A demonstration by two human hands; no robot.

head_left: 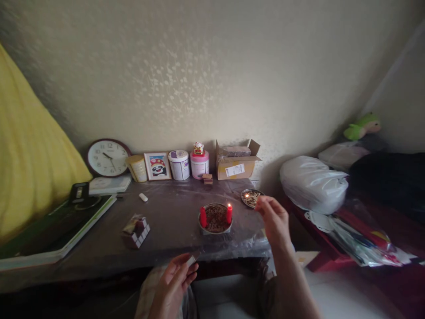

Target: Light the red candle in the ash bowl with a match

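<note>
My left hand (177, 277) is closed around a small matchbox (191, 261) in front of the table's near edge. Pinched in my right hand (274, 219) is a thin match, its small flame (246, 195) glowing over a round dish (243, 203) of loose matchsticks. Most of the match is too fine to make out. Left of that dish stands a round tin (215, 231) filled with dark grains. Two red candles are upright in it: the right candle (229, 214) burns, and the left candle (203, 217) shows no flame.
Along the wall are a clock (109, 157), a panda picture (158, 167), several canisters and an open cardboard box (236, 166). Stacked small boxes (137, 231) and a large green book (56, 226) lie on the left. White bags (314, 184) sit on a red surface at right.
</note>
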